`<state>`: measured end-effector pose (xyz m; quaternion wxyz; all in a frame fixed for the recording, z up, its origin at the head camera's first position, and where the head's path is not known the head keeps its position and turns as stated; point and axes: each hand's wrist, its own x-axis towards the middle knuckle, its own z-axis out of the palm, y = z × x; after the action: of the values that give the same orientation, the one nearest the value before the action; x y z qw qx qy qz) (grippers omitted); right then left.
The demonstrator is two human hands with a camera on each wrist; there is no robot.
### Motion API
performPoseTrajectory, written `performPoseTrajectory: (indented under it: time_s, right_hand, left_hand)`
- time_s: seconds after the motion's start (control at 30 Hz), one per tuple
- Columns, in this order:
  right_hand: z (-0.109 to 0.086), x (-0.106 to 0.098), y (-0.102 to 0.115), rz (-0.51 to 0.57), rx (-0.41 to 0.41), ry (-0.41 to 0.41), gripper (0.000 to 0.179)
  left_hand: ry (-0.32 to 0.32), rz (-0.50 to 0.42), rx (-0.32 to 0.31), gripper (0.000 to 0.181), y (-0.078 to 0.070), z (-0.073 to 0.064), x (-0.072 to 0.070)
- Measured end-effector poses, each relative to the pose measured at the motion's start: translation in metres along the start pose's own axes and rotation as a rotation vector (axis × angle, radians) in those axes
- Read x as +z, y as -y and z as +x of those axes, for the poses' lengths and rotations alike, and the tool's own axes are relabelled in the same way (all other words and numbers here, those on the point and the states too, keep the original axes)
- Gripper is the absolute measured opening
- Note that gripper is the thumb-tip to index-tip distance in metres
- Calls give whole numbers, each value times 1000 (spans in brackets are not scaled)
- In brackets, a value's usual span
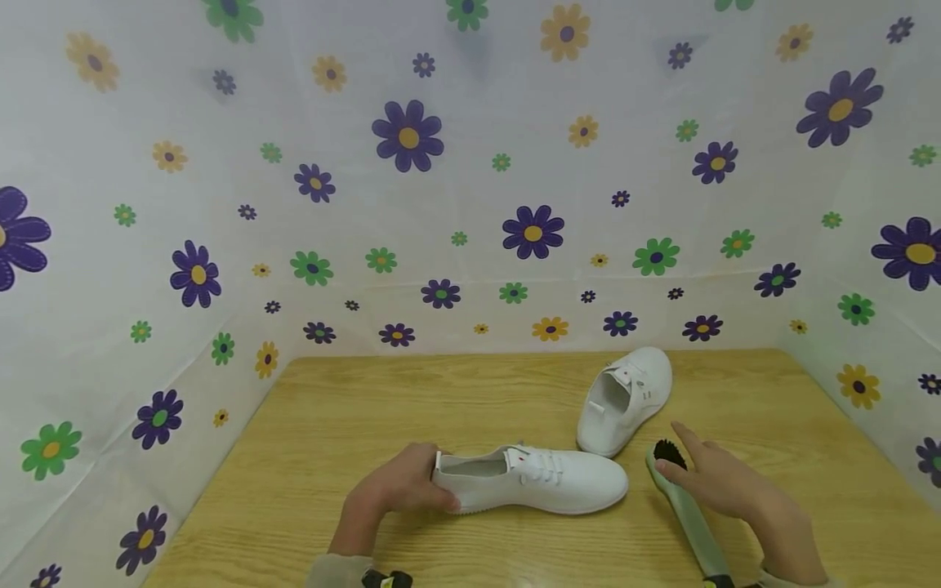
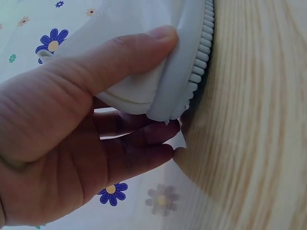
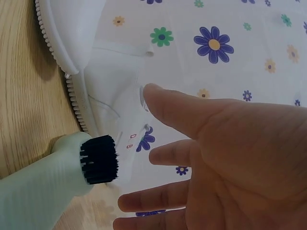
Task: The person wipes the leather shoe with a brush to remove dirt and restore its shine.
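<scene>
A white lace-up shoe (image 1: 581,482) stands sideways on the table, its toe to the right. My left hand (image 1: 400,483) grips it by the heel, the thumb (image 2: 144,45) on the near side just above the ridged sole and the other fingers behind. A pale green scrub brush (image 1: 693,523) lies to the right of the toe, black bristles (image 3: 99,159) up. Over it hovers my right hand (image 1: 735,483), fingers spread and straight, holding nothing. In the right wrist view the palm is apart from the brush.
The second white shoe (image 1: 650,384) sits farther back, toe pointing away to the right, its heel close behind the first shoe's toe. The wooden table (image 1: 353,400) is enclosed at the back and sides by a white flower-print sheet (image 1: 470,196).
</scene>
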<state>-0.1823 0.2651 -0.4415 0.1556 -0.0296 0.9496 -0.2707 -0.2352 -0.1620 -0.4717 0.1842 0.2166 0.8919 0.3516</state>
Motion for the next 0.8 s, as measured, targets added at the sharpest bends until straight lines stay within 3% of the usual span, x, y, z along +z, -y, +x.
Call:
performPoseTrajectory:
  time_s: [0.2,0.57,0.8]
  right_hand:
    - [-1,0,0,2,-3,19,90]
    - [-2,0,-1,7,-22,21,87]
    - [-2,2,0,10,-28,10,77]
  left_hand:
    - [-29,38,6,31,1,2,3]
    - [-104,46,23,36,4,10,9]
    - [-115,12,1,42,7,14,12]
